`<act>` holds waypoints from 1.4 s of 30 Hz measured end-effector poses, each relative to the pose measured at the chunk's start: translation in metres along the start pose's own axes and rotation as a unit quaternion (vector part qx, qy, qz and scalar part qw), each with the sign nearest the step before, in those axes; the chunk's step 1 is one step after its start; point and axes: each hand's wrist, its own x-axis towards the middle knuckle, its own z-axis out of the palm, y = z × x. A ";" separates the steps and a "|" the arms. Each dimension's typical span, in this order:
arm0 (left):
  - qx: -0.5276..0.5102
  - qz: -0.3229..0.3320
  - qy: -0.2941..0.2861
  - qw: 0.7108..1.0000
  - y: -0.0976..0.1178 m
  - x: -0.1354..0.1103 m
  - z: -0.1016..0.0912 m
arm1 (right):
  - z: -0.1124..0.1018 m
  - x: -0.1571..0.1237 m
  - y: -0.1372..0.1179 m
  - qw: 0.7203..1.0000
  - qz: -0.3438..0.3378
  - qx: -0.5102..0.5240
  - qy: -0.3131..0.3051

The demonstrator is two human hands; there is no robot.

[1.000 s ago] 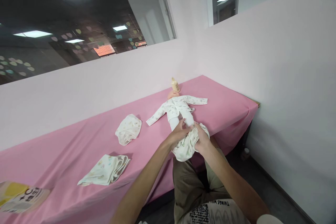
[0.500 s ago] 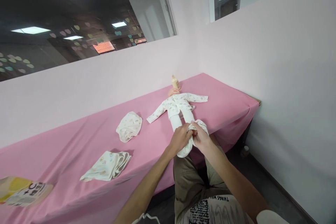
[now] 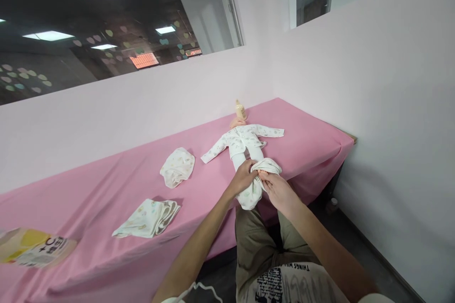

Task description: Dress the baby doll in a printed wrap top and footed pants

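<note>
A baby doll lies on its back on the pink-covered table, its legs toward me and its arms spread in a patterned white jacket. Patterned baby pants are around its lower legs, one leg bunched up. My left hand is closed on the gathered pants at the doll's shins. From the right, my right hand pinches the bunched pants, its fingertips against a peach-coloured bit that looks like the doll's foot. The fingers partly hide this spot.
A crumpled white cloth piece and a folded patterned cloth lie left of the doll. A bottle stands by its head. A large yellow-labelled bottle lies at far left. Walls bound the table behind and right.
The bunched pants leg has opened around the peach-coloured bit, which now shows. My right hand has turned, its fingers reaching to that spot; my left hand stays on the pants.
</note>
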 end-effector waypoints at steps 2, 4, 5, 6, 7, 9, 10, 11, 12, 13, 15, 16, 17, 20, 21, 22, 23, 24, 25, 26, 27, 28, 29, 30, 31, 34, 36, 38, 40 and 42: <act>0.027 0.014 0.020 0.999 -0.003 -0.002 0.000 | -0.011 -0.011 -0.005 0.998 0.004 -0.030 -0.049; 0.066 0.032 0.039 0.997 -0.006 -0.008 0.001 | -0.024 -0.015 -0.006 0.990 -0.031 -0.116 -0.075; 0.089 0.041 0.042 0.994 -0.008 -0.011 0.002 | -0.031 -0.014 -0.005 0.979 -0.062 -0.179 -0.070; 0.111 0.049 0.042 0.992 -0.009 -0.015 0.002 | -0.038 -0.011 -0.003 0.963 -0.095 -0.244 -0.061; 0.131 0.055 0.037 0.989 -0.011 -0.020 0.003 | -0.044 -0.007 0.000 0.942 -0.126 -0.306 -0.055; 0.158 0.062 0.025 0.985 -0.013 -0.027 0.005 | -0.053 0.003 0.005 0.894 -0.181 -0.406 -0.055; 0.166 0.061 0.020 0.984 -0.013 -0.030 0.005 | -0.056 0.009 0.008 0.870 -0.203 -0.445 -0.061; 0.172 0.058 0.017 0.983 -0.013 -0.031 0.005 | -0.058 0.014 0.009 0.846 -0.223 -0.478 -0.070; 0.177 0.053 0.015 0.983 -0.012 -0.032 0.005 | -0.059 0.018 0.009 0.822 -0.238 -0.511 -0.082; 0.180 0.049 0.012 0.982 -0.012 -0.032 0.005 | -0.058 0.021 0.008 0.797 -0.251 -0.542 -0.092; 0.187 0.047 0.012 0.981 -0.010 -0.031 0.005 | -0.057 0.028 0.001 0.747 -0.277 -0.596 -0.101; 0.191 0.051 0.017 0.980 -0.010 -0.032 0.004 | -0.056 0.031 -0.004 0.726 -0.290 -0.616 -0.098; 0.193 0.059 0.025 0.979 -0.010 -0.034 0.004 | -0.056 0.035 -0.009 0.709 -0.301 -0.631 -0.094; 0.202 0.078 0.057 0.975 -0.015 -0.050 0.001 | -0.059 0.050 -0.023 0.681 -0.304 -0.657 -0.107; 0.206 0.078 0.058 0.974 -0.018 -0.058 -0.001 | -0.061 0.054 -0.026 0.679 -0.293 -0.663 -0.117; 0.212 0.074 0.054 0.973 -0.023 -0.066 -0.002 | -0.063 0.058 -0.028 0.678 -0.276 -0.669 -0.127; 0.219 0.069 0.046 0.972 -0.027 -0.074 -0.004 | -0.064 0.061 -0.029 0.680 -0.258 -0.674 -0.131; 0.223 0.063 0.038 0.972 -0.033 -0.081 -0.006 | -0.064 0.062 -0.030 0.683 -0.240 -0.677 -0.131; 0.225 0.059 0.034 0.972 -0.038 -0.086 -0.007 | -0.063 0.061 -0.031 0.688 -0.225 -0.678 -0.129; 0.223 0.055 0.037 0.973 -0.043 -0.090 -0.008 | -0.060 0.058 -0.033 0.694 -0.216 -0.675 -0.128; 0.214 0.052 0.042 0.975 -0.048 -0.091 -0.009 | -0.056 0.054 -0.034 0.700 -0.215 -0.668 -0.133; 0.195 0.048 0.049 0.978 -0.051 -0.091 -0.010 | -0.050 0.048 -0.036 0.705 -0.221 -0.659 -0.143; 0.166 0.040 0.054 0.984 -0.053 -0.089 -0.012 | -0.044 0.042 -0.038 0.708 -0.232 -0.648 -0.158; 0.126 0.029 0.057 0.990 -0.054 -0.087 -0.013 | -0.038 0.036 -0.040 0.708 -0.246 -0.637 -0.180; 0.082 0.015 0.059 0.995 -0.054 -0.083 -0.014 | -0.032 0.031 -0.041 0.706 -0.260 -0.626 -0.205; -0.034 -0.027 0.081 0.996 -0.048 -0.071 -0.017 | -0.019 0.024 -0.040 0.683 -0.277 -0.618 -0.274; -0.071 -0.046 0.112 0.990 -0.045 -0.063 -0.018 | -0.016 0.028 -0.036 0.673 -0.273 -0.625 -0.287; -0.091 -0.058 0.146 0.983 -0.045 -0.054 -0.017 | -0.017 0.037 -0.031 0.675 -0.268 -0.629 -0.277; -0.114 -0.067 0.176 0.976 -0.049 -0.043 -0.015 | -0.020 0.046 -0.027 0.687 -0.262 -0.626 -0.260; -0.148 -0.076 0.198 0.966 -0.053 -0.033 -0.014 | -0.023 0.053 -0.024 0.703 -0.254 -0.618 -0.245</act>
